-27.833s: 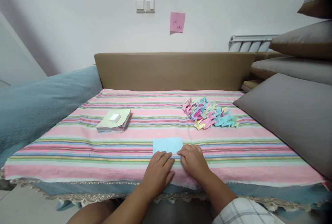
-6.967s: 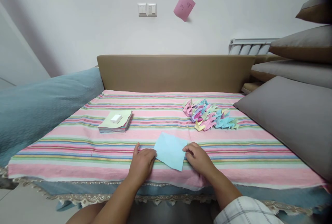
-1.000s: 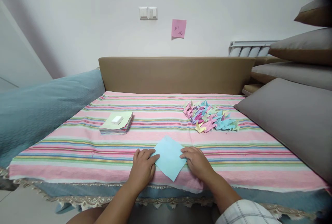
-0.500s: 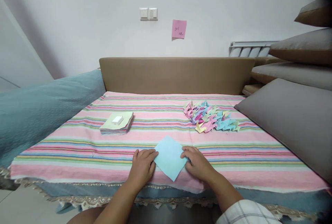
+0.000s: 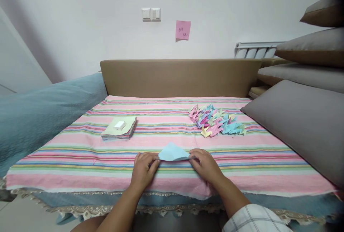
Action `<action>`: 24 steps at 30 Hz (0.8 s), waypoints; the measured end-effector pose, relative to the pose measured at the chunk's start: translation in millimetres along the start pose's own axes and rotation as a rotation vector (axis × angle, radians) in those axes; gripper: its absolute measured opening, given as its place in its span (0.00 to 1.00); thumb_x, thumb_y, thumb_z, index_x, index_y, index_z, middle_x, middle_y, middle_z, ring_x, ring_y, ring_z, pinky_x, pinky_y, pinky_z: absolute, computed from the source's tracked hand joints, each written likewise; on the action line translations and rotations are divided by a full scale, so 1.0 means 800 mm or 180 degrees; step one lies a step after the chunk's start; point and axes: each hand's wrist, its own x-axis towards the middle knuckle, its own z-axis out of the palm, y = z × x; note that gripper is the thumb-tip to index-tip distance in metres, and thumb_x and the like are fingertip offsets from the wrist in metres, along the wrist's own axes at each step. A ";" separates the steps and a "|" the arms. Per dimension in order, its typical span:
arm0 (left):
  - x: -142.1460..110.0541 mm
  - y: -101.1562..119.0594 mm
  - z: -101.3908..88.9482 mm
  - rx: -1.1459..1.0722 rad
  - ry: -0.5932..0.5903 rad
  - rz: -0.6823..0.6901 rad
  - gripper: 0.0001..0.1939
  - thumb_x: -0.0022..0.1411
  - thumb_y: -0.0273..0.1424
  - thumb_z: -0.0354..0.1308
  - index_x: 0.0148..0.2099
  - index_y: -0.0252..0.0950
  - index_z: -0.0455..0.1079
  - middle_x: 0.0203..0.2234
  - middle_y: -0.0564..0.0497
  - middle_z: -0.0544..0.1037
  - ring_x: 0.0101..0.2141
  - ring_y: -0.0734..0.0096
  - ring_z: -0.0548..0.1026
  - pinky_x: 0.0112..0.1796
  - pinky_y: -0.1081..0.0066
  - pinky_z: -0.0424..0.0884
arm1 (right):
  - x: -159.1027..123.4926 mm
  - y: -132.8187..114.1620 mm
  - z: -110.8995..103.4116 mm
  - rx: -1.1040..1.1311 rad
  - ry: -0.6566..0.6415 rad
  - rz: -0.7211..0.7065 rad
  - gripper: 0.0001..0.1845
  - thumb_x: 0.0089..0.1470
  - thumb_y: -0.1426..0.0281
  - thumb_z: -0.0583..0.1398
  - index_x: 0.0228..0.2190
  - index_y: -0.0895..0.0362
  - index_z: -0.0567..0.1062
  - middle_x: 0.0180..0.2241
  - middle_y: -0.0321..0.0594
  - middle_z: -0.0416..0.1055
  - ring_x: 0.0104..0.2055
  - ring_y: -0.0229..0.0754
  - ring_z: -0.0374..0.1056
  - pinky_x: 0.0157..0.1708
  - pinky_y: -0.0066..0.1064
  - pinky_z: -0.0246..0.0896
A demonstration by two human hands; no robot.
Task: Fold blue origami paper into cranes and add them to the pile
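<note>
A light blue sheet of paper [image 5: 172, 152] lies near the front of the striped cloth, held by its left and right corners. Its near half is bent out of sight, so only a triangle with its point toward the backrest shows. My left hand [image 5: 143, 167] pinches the left corner between thumb and fingers. On the other side my right hand [image 5: 205, 164] grips the right corner the same way. Whether the bent half lies flat underneath is hidden from me.
A stack of coloured paper [image 5: 120, 131] with a small white block [image 5: 119, 125] on top sits at the left. Several folded paper cranes [image 5: 215, 121] cluster at the right on the striped cloth [image 5: 72, 153]. Grey cushions [image 5: 301, 117] pile along the right edge.
The blue sheet lay flat as a full diamond; now its near corner is no longer visible and it shows as a triangle. Both hands have closed on its side corners. The view shifted slightly.
</note>
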 end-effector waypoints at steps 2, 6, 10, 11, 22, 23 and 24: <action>0.000 0.002 -0.005 -0.0316 0.0158 -0.0032 0.10 0.60 0.38 0.51 0.32 0.40 0.71 0.31 0.52 0.78 0.37 0.66 0.73 0.50 0.57 0.60 | 0.000 -0.005 -0.005 0.0186 0.0157 0.0028 0.09 0.51 0.69 0.54 0.31 0.55 0.74 0.37 0.40 0.73 0.42 0.43 0.66 0.46 0.36 0.56; -0.003 0.006 -0.013 -0.1005 0.0345 -0.0248 0.13 0.59 0.40 0.50 0.30 0.37 0.67 0.26 0.53 0.75 0.31 0.70 0.72 0.36 0.71 0.68 | -0.005 -0.013 -0.009 0.0859 0.0362 0.0199 0.11 0.53 0.63 0.54 0.32 0.56 0.74 0.33 0.40 0.73 0.37 0.42 0.68 0.40 0.31 0.60; -0.003 0.009 -0.018 -0.1769 0.0268 -0.0657 0.12 0.55 0.40 0.55 0.28 0.36 0.67 0.23 0.55 0.72 0.25 0.74 0.69 0.27 0.75 0.66 | -0.008 -0.015 -0.005 0.1734 0.0475 0.0372 0.13 0.52 0.60 0.57 0.31 0.57 0.72 0.30 0.40 0.72 0.33 0.41 0.68 0.33 0.29 0.62; -0.002 0.009 -0.017 -0.2001 0.0234 -0.0796 0.13 0.54 0.40 0.56 0.27 0.36 0.66 0.22 0.55 0.71 0.23 0.75 0.68 0.26 0.76 0.65 | -0.008 -0.016 -0.002 0.1972 0.0481 0.0399 0.14 0.51 0.59 0.57 0.31 0.57 0.72 0.30 0.40 0.72 0.33 0.40 0.67 0.32 0.29 0.62; 0.004 0.008 0.007 -0.1128 0.0121 -0.1237 0.19 0.52 0.42 0.54 0.45 0.39 0.69 0.26 0.55 0.75 0.20 0.75 0.66 0.24 0.74 0.63 | 0.002 -0.002 0.023 0.1239 0.0878 0.0650 0.17 0.51 0.62 0.56 0.41 0.57 0.69 0.30 0.39 0.69 0.32 0.41 0.66 0.32 0.33 0.62; 0.003 0.008 0.010 -0.0934 0.0095 -0.1242 0.20 0.53 0.42 0.53 0.46 0.39 0.69 0.26 0.55 0.75 0.20 0.74 0.67 0.24 0.74 0.63 | 0.001 -0.002 0.024 0.0927 0.0947 0.0488 0.16 0.52 0.64 0.55 0.41 0.57 0.70 0.35 0.42 0.69 0.37 0.43 0.66 0.38 0.36 0.62; 0.004 0.009 0.012 -0.0789 0.0058 -0.1249 0.20 0.54 0.41 0.52 0.47 0.39 0.68 0.26 0.55 0.76 0.21 0.74 0.67 0.25 0.74 0.63 | 0.000 -0.005 0.026 0.0624 0.0986 0.0302 0.14 0.52 0.65 0.55 0.40 0.57 0.71 0.38 0.44 0.69 0.42 0.45 0.65 0.42 0.39 0.60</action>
